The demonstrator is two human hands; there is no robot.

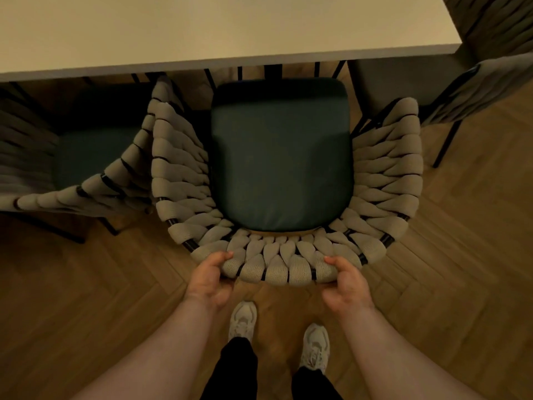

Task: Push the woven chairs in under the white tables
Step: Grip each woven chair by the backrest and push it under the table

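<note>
A woven beige chair point(277, 264) with a dark green seat cushion stands directly below me, facing the white table point(219, 33). The front edge of its cushion sits just under the table's near edge. My left hand point(209, 280) grips the left part of the curved backrest top, thumb over the weave. On the right part of the same backrest, my right hand point(347, 284) holds on likewise.
A second woven chair point(86, 180) stands close on the left, touching or nearly touching the middle one. A third chair point(473, 93) is at the right past the table's corner. My two feet point(277, 336) stand on herringbone wood floor behind the chair.
</note>
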